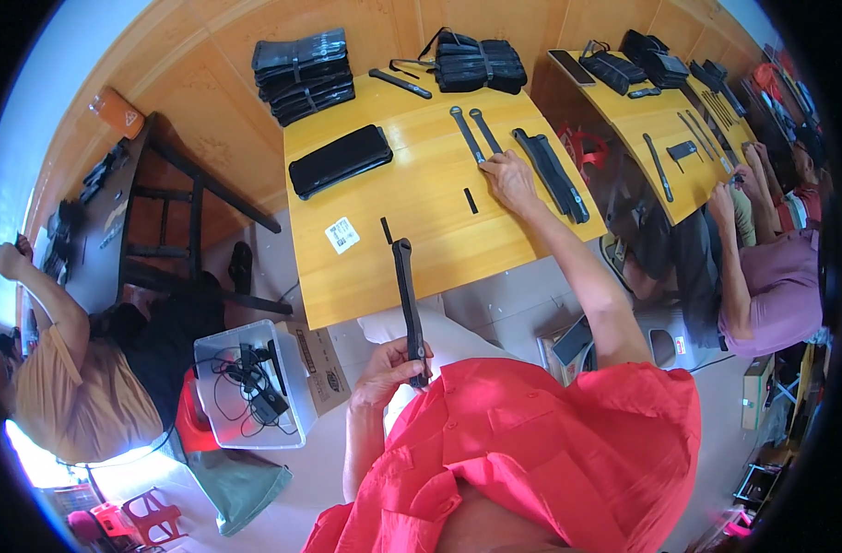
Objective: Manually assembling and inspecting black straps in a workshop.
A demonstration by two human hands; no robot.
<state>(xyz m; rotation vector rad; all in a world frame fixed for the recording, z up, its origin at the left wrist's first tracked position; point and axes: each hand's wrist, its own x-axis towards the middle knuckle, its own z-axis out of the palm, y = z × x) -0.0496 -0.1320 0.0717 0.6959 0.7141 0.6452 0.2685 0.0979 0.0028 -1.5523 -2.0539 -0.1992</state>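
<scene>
My left hand (388,370) is closed around the lower end of a long black strap (408,290), which stands nearly upright in front of the table's near edge. On the yellow table (421,198), the fingers of my right hand (513,182) pinch the near end of a black strap with a rounded tip (466,132). Beside it lies a similar strap (484,128), partly hidden by that hand. Just right of my right hand is a bundle of wider black straps (552,175). Two short black strips, one small strip (471,200) and another strip (387,230), lie nearer to me.
A flat black pouch (341,160) and a white label (342,235) lie on the table's left. Bundled black pouches (303,74) are stacked at the back. A clear bin (255,387) with cables stands on the floor to the left. Co-workers sit on both sides, at other tables.
</scene>
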